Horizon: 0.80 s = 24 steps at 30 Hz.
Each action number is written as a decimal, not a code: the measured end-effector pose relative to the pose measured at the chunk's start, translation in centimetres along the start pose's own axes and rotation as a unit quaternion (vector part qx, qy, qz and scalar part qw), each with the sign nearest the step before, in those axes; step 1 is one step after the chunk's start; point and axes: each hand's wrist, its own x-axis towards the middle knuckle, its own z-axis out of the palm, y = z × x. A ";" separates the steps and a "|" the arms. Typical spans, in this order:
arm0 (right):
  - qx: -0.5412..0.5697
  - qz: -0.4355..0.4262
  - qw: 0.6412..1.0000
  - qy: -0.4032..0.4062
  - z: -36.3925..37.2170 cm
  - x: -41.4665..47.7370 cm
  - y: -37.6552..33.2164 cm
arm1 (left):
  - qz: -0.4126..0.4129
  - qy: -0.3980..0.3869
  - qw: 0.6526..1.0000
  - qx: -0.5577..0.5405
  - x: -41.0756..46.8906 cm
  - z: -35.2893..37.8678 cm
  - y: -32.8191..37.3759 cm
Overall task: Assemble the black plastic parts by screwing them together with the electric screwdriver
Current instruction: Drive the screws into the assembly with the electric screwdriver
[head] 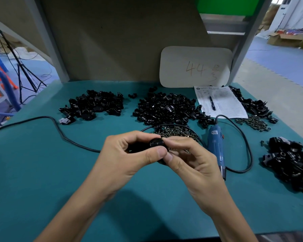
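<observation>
tabletop (42,163): we see a teal surface that carries everything below.
left pile (93,106): loose black plastic parts heaped at the back left, with a black cable (59,131) snaking across in front of them.
left hand (129,159): our grip is closed on the black part (157,143), thumb and curled fingers pinching its left side.
black part: we hold it above the tabletop between both hands, just in front of the middle pile (164,107) and the screws (177,132).
right hand (191,159): this grip pinches the same part from the right, its thumb beside the left thumb.
electric screwdriver (216,145): blue, lying on the tabletop just right of our right hand, untouched, bit end toward us.
paper sheet (222,102): behind the screwdriver, with a pen (212,103) on it.
right pile (290,163): more black parts by the right edge.
</observation>
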 end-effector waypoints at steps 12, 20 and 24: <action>0.020 0.023 0.999 -0.034 0.0 0.1 1.0 | 0.000 0.002 1.000 0.006 0.2 -0.8 -1.1; -0.600 0.221 0.768 -0.031 -8.0 5.5 8.5 | -0.013 0.087 0.995 0.042 2.0 -2.4 -2.0; -0.641 0.200 0.739 -0.047 -9.1 6.6 11.6 | -0.013 0.091 0.995 0.044 2.4 -2.8 -2.3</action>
